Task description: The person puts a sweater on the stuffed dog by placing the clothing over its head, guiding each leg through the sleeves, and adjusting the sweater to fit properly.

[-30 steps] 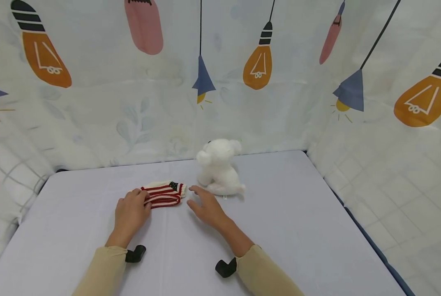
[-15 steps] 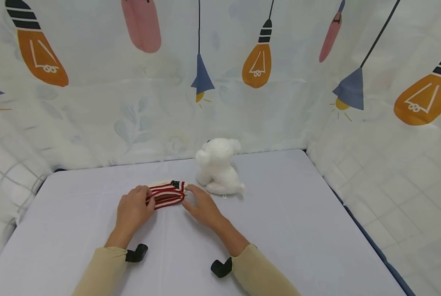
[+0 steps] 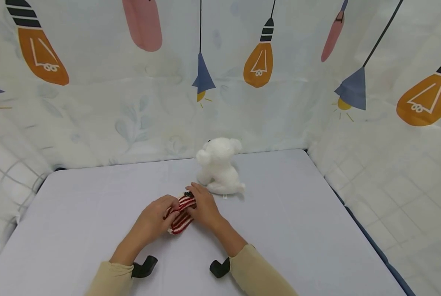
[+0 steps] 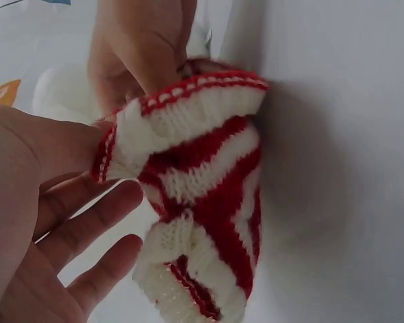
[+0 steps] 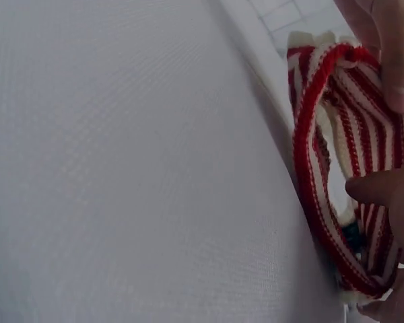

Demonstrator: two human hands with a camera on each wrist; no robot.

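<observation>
Left hand (image 3: pixel 155 216) and right hand (image 3: pixel 205 207) are pinching a red-and-white striped knit garment (image 3: pixel 182 218), likely light, soft, stretchy, best held by its rim (image 4: pixel 205 83).

Plush toy (image 3: pixel 221 168) beyond fingers (image 3: pixel 201 192), room rightward

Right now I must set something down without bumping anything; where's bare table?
Bare: table right of the plush and right hand, out to the edge; also left of the left hand. Crowded: the middle, where both hands hold the knit.
</observation>
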